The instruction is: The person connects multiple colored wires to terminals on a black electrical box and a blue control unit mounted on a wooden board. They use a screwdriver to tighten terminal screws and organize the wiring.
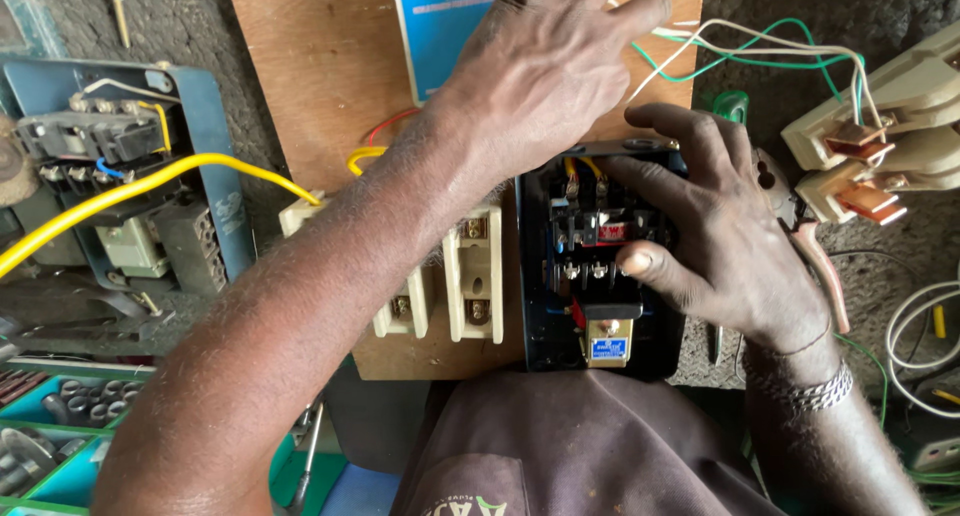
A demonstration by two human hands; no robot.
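right hand (725, 226) cupped over black contactor (595, 266) on board (320, 66), thumb on terminals, pliers (810, 241) tucked under palm. left hand (550, 61) open, reaching across to wires (760, 51) near blue panel (435, 21). fuse holders (475, 276) just left of contactor.

A brown wooden board (320, 66) is laid over a rough, dark grey floor (200, 16) and a lap in brown cloth. On the board are mounted a blue panel (440, 26), 2 cream fuse holders (450, 276) and a black contactor unit (590, 266). On the floor to the left, a blue metal housing (205, 166) with terminals and a single screw (120, 16) are seen; to the right, cream switch parts (890, 136) with copper contacts and coiled white cable (915, 336) are laid.
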